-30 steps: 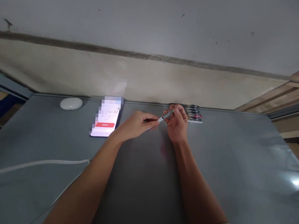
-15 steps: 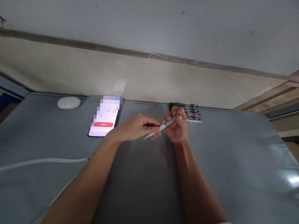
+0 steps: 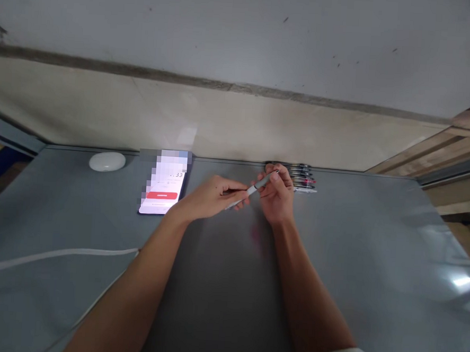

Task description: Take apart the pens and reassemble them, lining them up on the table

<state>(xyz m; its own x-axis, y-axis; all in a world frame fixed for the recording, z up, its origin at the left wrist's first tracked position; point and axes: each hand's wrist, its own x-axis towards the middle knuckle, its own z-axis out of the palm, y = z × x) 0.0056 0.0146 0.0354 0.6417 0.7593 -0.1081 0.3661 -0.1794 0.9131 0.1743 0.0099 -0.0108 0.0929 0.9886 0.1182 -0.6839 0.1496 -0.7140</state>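
Left hand (image 3: pixel 208 200) and right hand (image 3: pixel 280 202) pinched a pen (image 3: pixel 252 190); desk (image 3: pixel 220 281) spread on the grip's near side, far edge (image 3: pixel 230 162) beyond.

Compared with half a second ago, the right hand (image 3: pixel 277 202) has loosened from a tighter curl, its thumb now reaching along the upper end of the pen (image 3: pixel 262 182). The pen's lower end sits higher, less of it showing past the fingers of the left hand (image 3: pixel 210 197). Against a second ago, the phone (image 3: pixel 165 186) readout ends in 33 instead of 32, and the view has shifted slightly.
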